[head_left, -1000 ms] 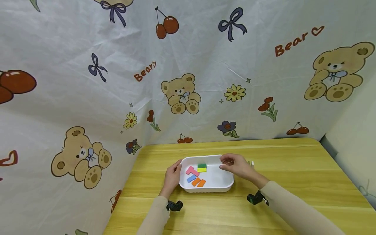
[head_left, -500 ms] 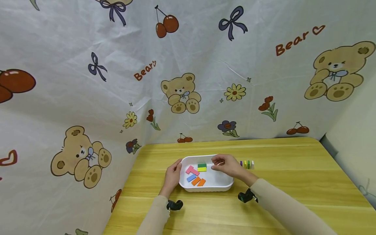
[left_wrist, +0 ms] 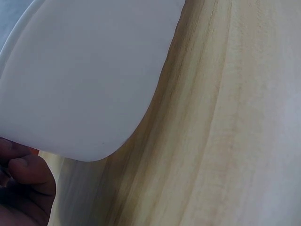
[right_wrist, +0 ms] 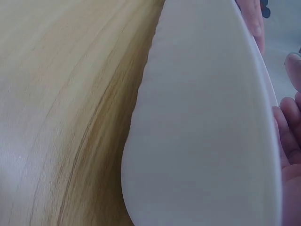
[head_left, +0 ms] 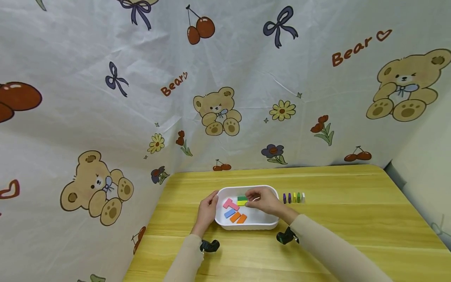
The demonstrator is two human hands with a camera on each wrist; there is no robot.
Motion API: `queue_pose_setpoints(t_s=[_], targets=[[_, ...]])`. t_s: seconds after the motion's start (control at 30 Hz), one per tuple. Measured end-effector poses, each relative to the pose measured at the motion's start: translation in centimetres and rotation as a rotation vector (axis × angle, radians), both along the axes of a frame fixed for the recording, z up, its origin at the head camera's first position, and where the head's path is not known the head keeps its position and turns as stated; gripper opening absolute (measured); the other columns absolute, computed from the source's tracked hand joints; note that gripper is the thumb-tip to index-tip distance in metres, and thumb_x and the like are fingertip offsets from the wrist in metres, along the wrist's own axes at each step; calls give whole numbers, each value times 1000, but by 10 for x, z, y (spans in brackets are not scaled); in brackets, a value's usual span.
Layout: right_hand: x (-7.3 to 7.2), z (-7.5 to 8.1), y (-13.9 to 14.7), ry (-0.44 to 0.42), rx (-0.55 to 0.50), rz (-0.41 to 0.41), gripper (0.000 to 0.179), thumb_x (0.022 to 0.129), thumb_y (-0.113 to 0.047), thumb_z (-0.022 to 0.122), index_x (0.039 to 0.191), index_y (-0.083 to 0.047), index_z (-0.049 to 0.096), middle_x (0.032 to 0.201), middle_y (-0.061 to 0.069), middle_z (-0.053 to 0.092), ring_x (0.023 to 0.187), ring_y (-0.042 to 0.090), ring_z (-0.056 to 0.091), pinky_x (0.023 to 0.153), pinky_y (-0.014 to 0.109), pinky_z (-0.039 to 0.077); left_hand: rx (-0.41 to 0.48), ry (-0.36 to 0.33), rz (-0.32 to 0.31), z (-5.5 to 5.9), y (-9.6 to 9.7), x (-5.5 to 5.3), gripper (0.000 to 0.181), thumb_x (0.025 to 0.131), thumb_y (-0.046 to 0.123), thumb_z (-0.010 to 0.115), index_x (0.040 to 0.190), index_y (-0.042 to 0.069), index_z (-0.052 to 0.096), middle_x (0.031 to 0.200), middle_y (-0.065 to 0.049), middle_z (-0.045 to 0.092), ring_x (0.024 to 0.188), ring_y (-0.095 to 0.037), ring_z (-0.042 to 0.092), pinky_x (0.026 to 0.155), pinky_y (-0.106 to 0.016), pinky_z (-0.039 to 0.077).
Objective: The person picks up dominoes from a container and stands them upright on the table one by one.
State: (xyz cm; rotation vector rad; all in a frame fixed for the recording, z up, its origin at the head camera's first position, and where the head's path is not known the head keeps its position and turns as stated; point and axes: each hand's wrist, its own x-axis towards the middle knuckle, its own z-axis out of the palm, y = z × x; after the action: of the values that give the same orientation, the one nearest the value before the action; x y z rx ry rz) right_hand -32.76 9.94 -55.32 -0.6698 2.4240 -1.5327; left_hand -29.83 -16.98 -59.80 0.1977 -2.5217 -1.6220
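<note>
A white plastic tub (head_left: 246,227) stands on the table, with flat coloured blocks inside. My left hand (head_left: 207,210) holds its left end, thumb by the rim; in the left wrist view that hand's curled fingers (left_wrist: 28,169) lie against the end wall. My right hand (head_left: 265,201) reaches over the tub's right part, thumb and fingertips apart, close to the green block (head_left: 242,198) and the yellow block (head_left: 241,203). A pink T-shaped piece (head_left: 230,204), a blue block (head_left: 230,213) and two orange blocks (head_left: 241,219) lie in the tub's left half.
Right of the tub, several thin blocks stand upright in a row on the wooden table (head_left: 338,211), among them a purple block (head_left: 289,197), a yellow one, a green one and a white block (head_left: 303,197). A bear-printed cloth (head_left: 246,78) hangs behind.
My right hand has moved left across the tub toward the green and yellow blocks, uncovering the row of upright blocks. My left hand has stayed at the tub's left end.
</note>
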Motion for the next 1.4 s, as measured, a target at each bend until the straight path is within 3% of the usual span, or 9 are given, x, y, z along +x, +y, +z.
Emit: queue_pose_setpoints(t_s=[0.4,0.6,0.83,1.03,1.4], targets=[[2,-11,-20,-9,-24,43,34,88,-11,83,115,6,70,108,25,72,95,20,66,81,20,54,7,0,6,0,0,0,37,109,31,54,143,22,63,144,-8,64,122,-25,61,105,-45,53],[1,-18,-25,-46,7,70,30,88,-7,82,114,1,71,107,17,72,94,18,64,82,22,55,-2,-3,3,-1,1,0,38,109,32,54,144,21,63,143,-8,64,118,-23,61,101,-42,55],[0,-23,-30,-62,25,125,31,84,-1,82,113,2,71,107,19,72,93,20,65,78,20,54,-38,63,-14,0,0,-2,38,109,28,54,142,14,64,138,-13,67,115,-26,64,98,-44,54],[3,-26,-33,-92,51,179,32,81,1,83,111,4,71,101,14,71,88,15,63,76,20,54,-37,42,-7,-1,-1,-1,37,109,31,54,142,20,65,138,-10,67,115,-23,63,100,-43,54],[4,-28,-33,-70,149,182,30,77,2,88,102,1,71,93,7,69,84,14,60,74,20,51,-31,32,-12,1,0,-1,39,109,30,53,144,15,62,135,-12,68,112,-23,62,95,-40,55]])
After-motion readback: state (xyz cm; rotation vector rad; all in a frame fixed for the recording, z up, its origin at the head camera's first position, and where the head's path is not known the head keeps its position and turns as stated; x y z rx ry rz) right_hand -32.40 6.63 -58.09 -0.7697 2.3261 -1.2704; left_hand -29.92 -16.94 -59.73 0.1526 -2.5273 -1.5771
